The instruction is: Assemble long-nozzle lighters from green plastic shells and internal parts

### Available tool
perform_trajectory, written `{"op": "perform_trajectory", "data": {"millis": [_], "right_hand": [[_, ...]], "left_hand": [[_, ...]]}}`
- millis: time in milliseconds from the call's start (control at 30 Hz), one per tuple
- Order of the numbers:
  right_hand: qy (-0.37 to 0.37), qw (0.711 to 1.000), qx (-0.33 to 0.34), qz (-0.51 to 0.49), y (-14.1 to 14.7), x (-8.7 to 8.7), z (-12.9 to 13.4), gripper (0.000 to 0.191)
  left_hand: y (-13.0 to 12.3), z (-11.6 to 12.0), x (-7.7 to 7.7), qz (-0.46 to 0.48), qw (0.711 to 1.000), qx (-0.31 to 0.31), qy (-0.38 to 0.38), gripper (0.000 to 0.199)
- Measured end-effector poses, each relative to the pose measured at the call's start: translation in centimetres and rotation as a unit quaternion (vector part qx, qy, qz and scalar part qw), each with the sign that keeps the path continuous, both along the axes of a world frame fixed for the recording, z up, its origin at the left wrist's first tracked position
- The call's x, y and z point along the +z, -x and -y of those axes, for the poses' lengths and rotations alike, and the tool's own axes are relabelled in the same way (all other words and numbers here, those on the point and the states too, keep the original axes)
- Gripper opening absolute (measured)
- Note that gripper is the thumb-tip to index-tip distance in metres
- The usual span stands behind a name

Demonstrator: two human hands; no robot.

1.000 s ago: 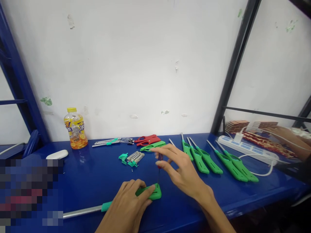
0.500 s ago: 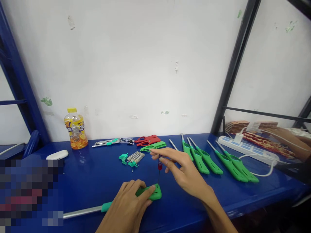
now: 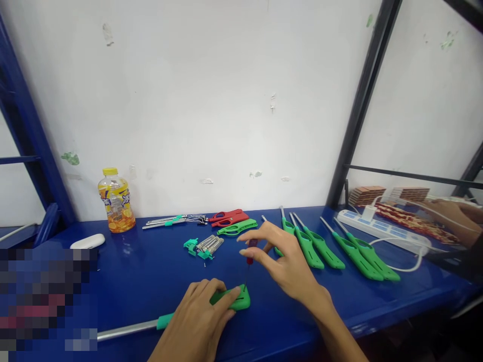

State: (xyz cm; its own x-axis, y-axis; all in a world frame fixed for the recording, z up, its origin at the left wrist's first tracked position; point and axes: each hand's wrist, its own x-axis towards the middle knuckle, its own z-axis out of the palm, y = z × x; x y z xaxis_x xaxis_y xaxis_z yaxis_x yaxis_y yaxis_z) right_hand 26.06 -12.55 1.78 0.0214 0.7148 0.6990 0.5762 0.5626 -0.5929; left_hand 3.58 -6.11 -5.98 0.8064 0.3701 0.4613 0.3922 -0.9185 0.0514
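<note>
Under my left hand a green long-nosed lighter lies on the blue table, its metal tube pointing left. My left fingers wrap round its handle and press it down. With thumb and fingers my right hand holds a screwdriver with a dark red handle. The screwdriver stands nearly upright, its tip at the end of the green handle; whether a screw sits there I cannot make out. Beyond my hands lie small metal cylinders and teal plastic pieces.
Several green lighters lie to the right, before a white power strip. Red handle shells, a green shell and metal tubes lie at the back. A drink bottle and white case stand left. Another person's hand shows far right.
My right hand's fingers have curled closer round the screwdriver's handle, and the handle leans slightly further right. My left hand and the lighter stay in place.
</note>
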Motion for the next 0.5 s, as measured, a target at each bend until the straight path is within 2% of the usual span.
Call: {"op": "perform_trajectory", "data": {"millis": [67,200,267,367,500], "right_hand": [[-0.005,1.0,0.009,0.007,-0.08,0.1,0.06,0.013],[0.019,0.998,0.056,0.01,-0.15,0.24,0.16,0.029],[0.022,0.999,0.041,0.001,-0.1,0.18,0.08,0.028],[-0.002,1.0,-0.003,0.01,-0.07,0.12,-0.04,0.017],[0.013,0.999,0.04,0.019,-0.2,0.39,0.14,0.026]], "left_hand": [[0.04,-0.14,-0.19,0.002,1.0,-0.001,0.001,0.041],[0.03,-0.17,-0.4,0.003,1.0,0.002,0.0,0.038],[-0.01,-0.09,-0.3,0.004,1.0,0.0,-0.004,0.038],[-0.07,0.02,-0.03,0.013,1.0,-0.005,-0.01,0.038],[-0.18,0.06,0.11,0.033,0.999,-0.008,-0.012,0.035]]}}
